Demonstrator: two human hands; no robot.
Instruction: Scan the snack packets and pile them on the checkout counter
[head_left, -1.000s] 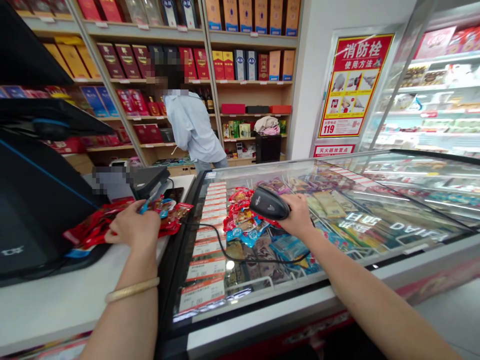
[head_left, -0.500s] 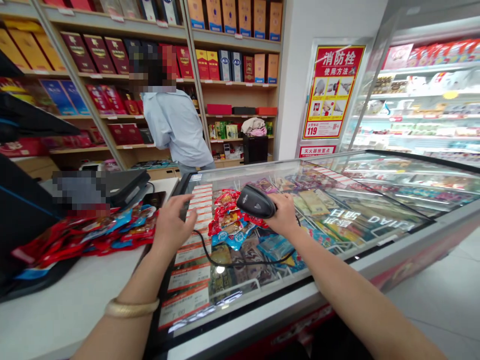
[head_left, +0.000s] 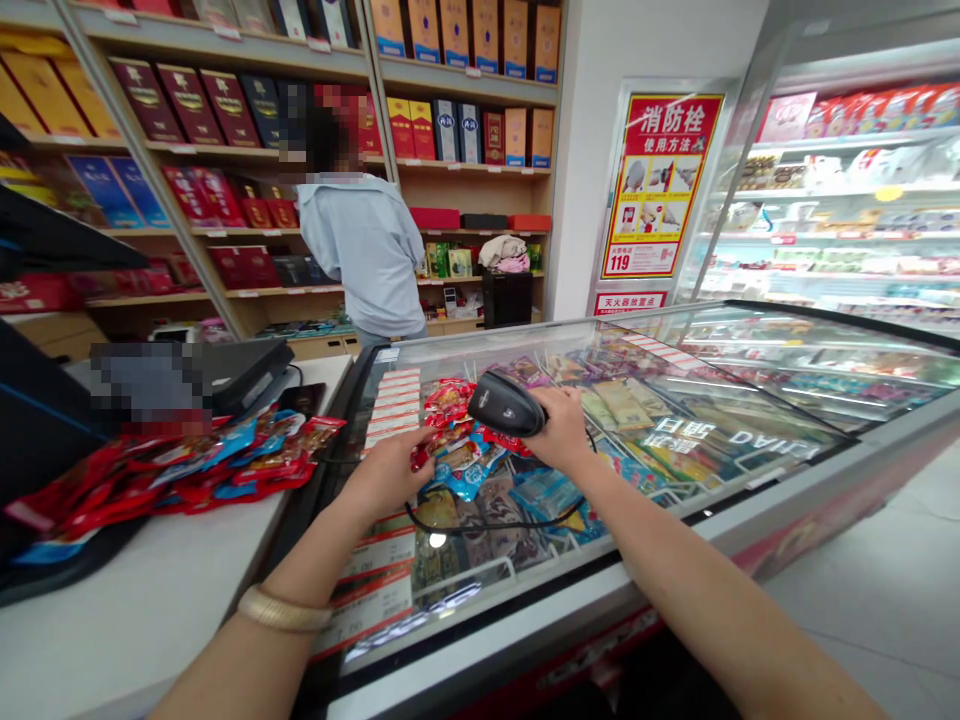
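Observation:
My right hand (head_left: 561, 428) is wrapped round the handle of a black barcode scanner (head_left: 506, 403), held above a heap of red and blue snack packets (head_left: 469, 460) on the freezer's glass top. At the left edge of this heap, my left hand (head_left: 394, 468) has its thumb and forefinger closed about a bit of red wrapper; the fingertips are partly hidden. A gold bangle (head_left: 285, 610) circles the left wrist. The scanner's black cable (head_left: 487, 526) loops over the glass below the packets.
More red and blue packets (head_left: 225, 460) lie piled on the white counter (head_left: 187, 590) at left, beside a dark scale-like device (head_left: 247, 370). A person in a light blue shirt (head_left: 367, 245) faces shelves of boxes. The glass-topped freezer (head_left: 600, 570) stretches rightward.
My left hand has moved right from above the price tags to the packets, and its fingers have closed in. The scanner hardly moves. The person behind has turned slightly.

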